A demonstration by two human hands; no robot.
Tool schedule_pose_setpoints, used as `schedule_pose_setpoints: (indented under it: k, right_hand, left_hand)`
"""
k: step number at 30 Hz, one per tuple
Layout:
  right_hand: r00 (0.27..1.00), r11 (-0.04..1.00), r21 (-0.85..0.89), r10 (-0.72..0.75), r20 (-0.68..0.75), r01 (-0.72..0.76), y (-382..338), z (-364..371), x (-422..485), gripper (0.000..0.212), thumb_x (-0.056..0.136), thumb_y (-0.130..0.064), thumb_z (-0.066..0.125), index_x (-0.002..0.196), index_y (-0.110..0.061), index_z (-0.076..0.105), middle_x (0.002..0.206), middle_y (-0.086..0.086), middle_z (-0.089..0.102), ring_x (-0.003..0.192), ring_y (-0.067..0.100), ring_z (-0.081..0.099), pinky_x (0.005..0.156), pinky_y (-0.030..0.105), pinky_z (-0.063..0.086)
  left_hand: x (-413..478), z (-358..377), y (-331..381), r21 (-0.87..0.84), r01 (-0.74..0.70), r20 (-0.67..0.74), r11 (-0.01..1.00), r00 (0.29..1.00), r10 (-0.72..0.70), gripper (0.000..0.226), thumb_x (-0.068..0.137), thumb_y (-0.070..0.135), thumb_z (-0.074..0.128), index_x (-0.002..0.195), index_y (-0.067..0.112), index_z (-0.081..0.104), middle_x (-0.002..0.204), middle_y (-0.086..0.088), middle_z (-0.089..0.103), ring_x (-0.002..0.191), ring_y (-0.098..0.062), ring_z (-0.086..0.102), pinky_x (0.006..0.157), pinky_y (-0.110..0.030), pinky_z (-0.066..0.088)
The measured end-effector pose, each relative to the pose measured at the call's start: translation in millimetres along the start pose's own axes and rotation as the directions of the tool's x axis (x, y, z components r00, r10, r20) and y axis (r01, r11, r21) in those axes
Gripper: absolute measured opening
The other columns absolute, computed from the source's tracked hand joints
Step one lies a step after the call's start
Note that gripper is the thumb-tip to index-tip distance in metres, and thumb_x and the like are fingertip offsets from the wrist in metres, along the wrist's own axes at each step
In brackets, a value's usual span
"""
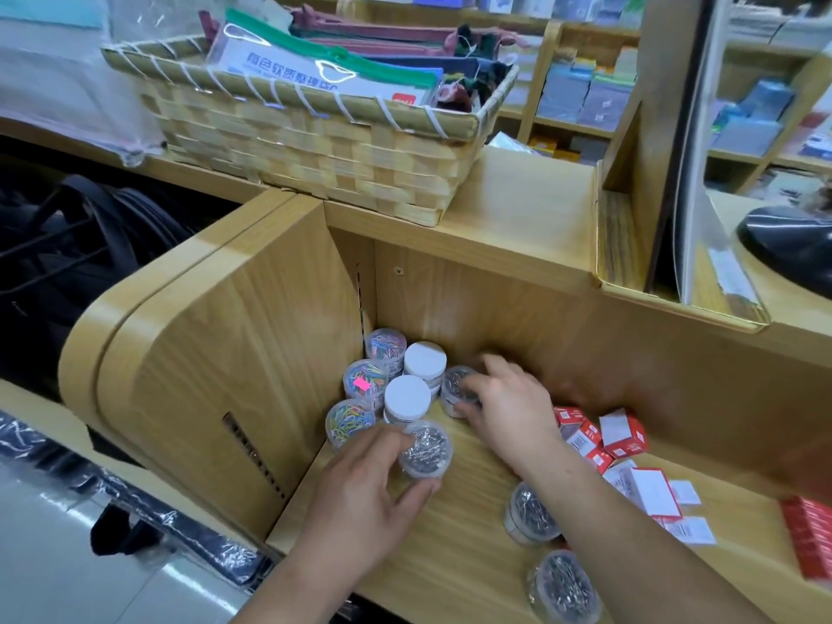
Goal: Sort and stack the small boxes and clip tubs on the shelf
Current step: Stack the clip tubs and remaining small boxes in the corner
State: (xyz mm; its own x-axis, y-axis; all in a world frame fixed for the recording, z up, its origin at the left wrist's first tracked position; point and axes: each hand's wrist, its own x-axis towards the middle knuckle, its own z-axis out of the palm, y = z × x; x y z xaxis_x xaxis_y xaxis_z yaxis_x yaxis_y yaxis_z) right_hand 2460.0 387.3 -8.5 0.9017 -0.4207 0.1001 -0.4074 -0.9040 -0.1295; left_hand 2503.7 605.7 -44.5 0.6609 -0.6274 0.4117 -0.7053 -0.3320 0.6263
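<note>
On the wooden shelf (pixel 459 524), several round clear clip tubs cluster in the back left corner. Three hold coloured clips (pixel 365 379), two have white lids (pixel 407 398). My left hand (pixel 364 493) grips a tub of silver clips (pixel 427 449) at the front of the cluster. My right hand (pixel 508 407) is closed around another silver-clip tub (pixel 454 387) beside the white-lidded ones. Two more silver-clip tubs (pixel 531 511) stand near the front edge, under my right forearm. Small red-and-white boxes (pixel 623 434) lie jumbled to the right.
A woven basket (pixel 315 146) of zip pouches sits on the top board above the shelf. The shelf's left side panel (pixel 216 376) stands close to the tubs. A stack of red boxes (pixel 810 538) lies at the far right. Dark bags (pixel 81 254) hang at left.
</note>
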Motion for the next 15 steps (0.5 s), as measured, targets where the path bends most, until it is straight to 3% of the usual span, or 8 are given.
schedule_pose_setpoints:
  k: [4, 9, 15]
  right_hand:
    - [0.992, 0.994, 0.105, 0.023, -0.128, -0.009, 10, -4, -8, 0.026, 0.077, -0.05, 0.078, 0.094, -0.031, 0.074, 0.096, -0.01, 0.064, 0.092, 0.02, 0.063, 0.077, 0.035, 0.053]
    - [0.961, 0.986, 0.167, 0.062, -0.268, -0.017, 23, -23, -31, 0.016, 0.079, -0.035, 0.077, 0.094, -0.03, 0.074, 0.096, -0.012, 0.068, 0.092, 0.019, 0.065, 0.076, 0.033, 0.055]
    - [0.927, 0.93, 0.362, 0.188, -0.324, -0.062, 38, -27, -78, 0.013, 0.08, -0.03, 0.081, 0.091, -0.027, 0.075, 0.094, -0.014, 0.068, 0.092, 0.015, 0.064, 0.076, 0.035, 0.055]
  left_hand:
    - [25, -5, 10, 0.095, -0.065, 0.016, 0.993, 0.998, 0.064, 0.035, 0.081, 0.05, 0.076, 0.101, 0.026, 0.059, 0.102, 0.015, 0.064, 0.096, -0.012, 0.059, 0.077, -0.032, 0.049]
    - [77, 11, 23, 0.261, -0.155, 0.01, 0.953, 0.987, 0.158, 0.036, 0.081, 0.052, 0.074, 0.091, 0.021, 0.06, 0.086, 0.007, 0.063, 0.086, -0.021, 0.055, 0.07, -0.038, 0.047]
    - [113, 39, 19, 0.443, -0.192, 0.127, 0.876, 0.98, 0.151, 0.034, 0.089, 0.057, 0.057, 0.103, 0.027, 0.063, 0.103, 0.01, 0.066, 0.101, -0.02, 0.05, 0.083, -0.039, 0.038]
